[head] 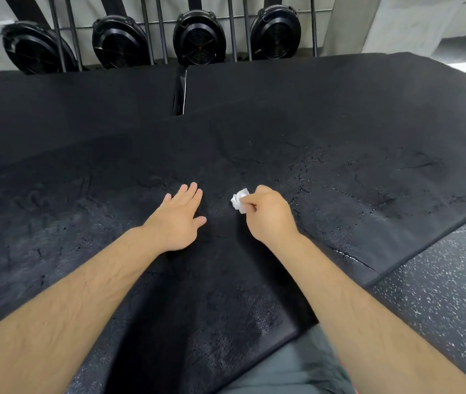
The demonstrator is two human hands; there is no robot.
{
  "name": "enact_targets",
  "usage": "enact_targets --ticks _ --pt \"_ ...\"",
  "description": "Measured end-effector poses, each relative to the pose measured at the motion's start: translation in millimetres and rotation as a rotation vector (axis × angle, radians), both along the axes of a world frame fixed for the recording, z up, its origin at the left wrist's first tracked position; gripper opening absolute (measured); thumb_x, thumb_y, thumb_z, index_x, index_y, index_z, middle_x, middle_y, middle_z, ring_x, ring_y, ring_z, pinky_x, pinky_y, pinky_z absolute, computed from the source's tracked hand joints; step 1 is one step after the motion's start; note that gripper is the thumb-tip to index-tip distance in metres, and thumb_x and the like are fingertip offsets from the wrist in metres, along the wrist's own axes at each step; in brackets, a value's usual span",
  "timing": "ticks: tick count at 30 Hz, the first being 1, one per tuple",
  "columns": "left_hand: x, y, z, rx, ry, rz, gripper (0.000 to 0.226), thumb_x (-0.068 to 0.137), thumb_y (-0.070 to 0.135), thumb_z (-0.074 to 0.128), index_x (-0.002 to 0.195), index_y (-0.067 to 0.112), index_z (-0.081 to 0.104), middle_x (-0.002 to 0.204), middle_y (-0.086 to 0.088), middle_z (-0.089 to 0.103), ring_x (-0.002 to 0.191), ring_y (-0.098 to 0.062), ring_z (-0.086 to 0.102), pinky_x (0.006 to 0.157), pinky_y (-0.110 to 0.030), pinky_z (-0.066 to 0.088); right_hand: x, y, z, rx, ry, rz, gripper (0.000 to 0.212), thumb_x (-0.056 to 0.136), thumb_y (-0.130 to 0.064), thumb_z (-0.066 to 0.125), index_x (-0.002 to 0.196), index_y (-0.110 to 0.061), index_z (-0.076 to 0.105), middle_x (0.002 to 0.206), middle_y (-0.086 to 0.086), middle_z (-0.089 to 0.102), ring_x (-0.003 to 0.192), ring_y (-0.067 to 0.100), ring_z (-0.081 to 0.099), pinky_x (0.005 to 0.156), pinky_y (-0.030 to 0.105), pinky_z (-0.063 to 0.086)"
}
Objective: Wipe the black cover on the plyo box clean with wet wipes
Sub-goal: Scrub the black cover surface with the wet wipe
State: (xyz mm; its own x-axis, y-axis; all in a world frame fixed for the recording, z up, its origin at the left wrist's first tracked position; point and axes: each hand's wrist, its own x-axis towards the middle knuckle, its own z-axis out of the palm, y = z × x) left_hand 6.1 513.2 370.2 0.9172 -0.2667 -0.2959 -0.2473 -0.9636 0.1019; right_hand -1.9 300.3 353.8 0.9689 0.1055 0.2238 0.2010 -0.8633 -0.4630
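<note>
Our left hand (179, 220) lies flat on the cover (340, 123), palm down, fingers straight and close together, thumb out to the side. Just right of it, clear of its fingertips, is the wipe (239, 201), a small white crumpled wad against the cover; our right hand (271, 217) pinches it between thumb and curled fingers, knuckles up. The cover is black, rough and cracked, and shinier in patches right of the wipe. Further right its edge ends, and a speckled floor (439, 294) shows beside it. Across the far side four black fans (197, 38) stand behind bars; near the bottom edge, by our right forearm, is grey cloth (297, 365).
</note>
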Motion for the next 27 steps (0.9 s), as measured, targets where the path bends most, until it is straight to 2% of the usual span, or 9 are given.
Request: enact_targets --ticks 4,7,9,11,14,18,20,23,27 --pt "-21 -19 14 -0.019 0.100 -0.001 0.068 0.108 0.033 0.035 0.159 0.012 -0.005 0.165 -0.004 -0.020 0.153 -0.023 -0.017 0.123 -0.040 0.000 -32 22 0 -0.078 -0.070 0.264 0.025 0.076 0.005 0.066 0.086 -0.016 0.073 0.078 -0.007 0.034 0.067 0.023 0.038 0.056 0.031 0.036" --pt "-41 -26 16 -0.080 0.182 -0.027 0.073 0.107 0.042 0.036 0.159 0.018 -0.008 0.163 0.005 -0.024 0.151 -0.018 -0.021 0.122 -0.035 -0.004 -5 -7 6 -0.136 -0.010 0.062 0.025 0.091 -0.005 0.057 0.102 -0.018 0.075 0.085 -0.001 0.041 0.079 0.026 0.047 0.069 0.037 0.046" --pt "-45 -23 10 -0.110 0.175 -0.049 0.073 0.106 0.045 0.035 0.159 0.018 -0.008 0.163 0.004 -0.026 0.150 -0.013 -0.023 0.122 -0.033 -0.006 0 -12 10 -0.118 0.039 -0.045 0.031 0.091 -0.003 0.050 0.111 -0.017 0.070 0.093 -0.002 0.040 0.087 0.025 0.045 0.072 0.035 0.043" --pt "-45 -18 6 -0.140 0.178 -0.046 0.073 0.106 0.045 0.035 0.159 0.019 -0.008 0.163 0.006 -0.026 0.149 -0.010 -0.024 0.123 -0.031 -0.007 -16 6 14 -0.178 0.010 0.103 0.038 0.084 0.003 0.050 0.108 -0.020 0.070 0.094 -0.003 0.035 0.082 0.023 0.038 0.066 0.033 0.035" --pt "-44 -15 3 -0.149 0.178 -0.045 0.073 0.106 0.045 0.036 0.159 0.020 -0.007 0.163 0.008 -0.026 0.149 -0.009 -0.024 0.124 -0.032 -0.007 -41 11 12 -0.143 -0.001 0.283 0.030 0.083 0.002 0.058 0.097 -0.019 0.074 0.088 0.002 0.048 0.075 0.028 0.047 0.064 0.038 0.045" --pt "-47 -22 5 -0.133 0.151 -0.045 0.070 0.106 0.043 0.036 0.160 0.020 -0.003 0.164 0.007 -0.022 0.150 -0.012 -0.021 0.125 -0.037 -0.004 -24 -20 10 -0.097 0.072 0.015 0.029 0.094 -0.007 0.053 0.108 -0.020 0.076 0.099 0.005 0.054 0.091 0.032 0.055 0.080 0.041 0.049" --pt "-54 -30 6 -0.144 0.157 -0.094 0.070 0.106 0.043 0.037 0.160 0.019 0.000 0.165 0.009 -0.019 0.151 -0.011 -0.020 0.125 -0.037 -0.005 -37 -14 10 -0.078 0.028 0.048 0.029 0.091 -0.003 0.054 0.103 -0.016 0.076 0.097 0.007 0.055 0.088 0.035 0.055 0.076 0.042 0.050" --pt "-64 -36 2 -0.131 0.110 -0.163 0.070 0.106 0.046 0.034 0.161 0.020 0.000 0.166 0.006 -0.015 0.152 -0.013 -0.017 0.125 -0.039 -0.004 -68 -4 10 -0.093 0.038 0.268 0.022 0.092 -0.007 0.056 0.096 -0.017 0.075 0.093 0.007 0.058 0.084 0.032 0.055 0.074 0.042 0.050" --pt "-66 -29 2 -0.131 0.111 -0.168 0.071 0.105 0.051 0.030 0.160 0.019 0.000 0.165 0.010 -0.016 0.151 -0.007 -0.016 0.123 -0.031 -0.006 -42 -35 16 -0.142 0.093 0.020 0.025 0.097 -0.015 0.051 0.102 -0.023 0.074 0.099 0.002 0.051 0.095 0.031 0.057 0.082 0.040 0.050"
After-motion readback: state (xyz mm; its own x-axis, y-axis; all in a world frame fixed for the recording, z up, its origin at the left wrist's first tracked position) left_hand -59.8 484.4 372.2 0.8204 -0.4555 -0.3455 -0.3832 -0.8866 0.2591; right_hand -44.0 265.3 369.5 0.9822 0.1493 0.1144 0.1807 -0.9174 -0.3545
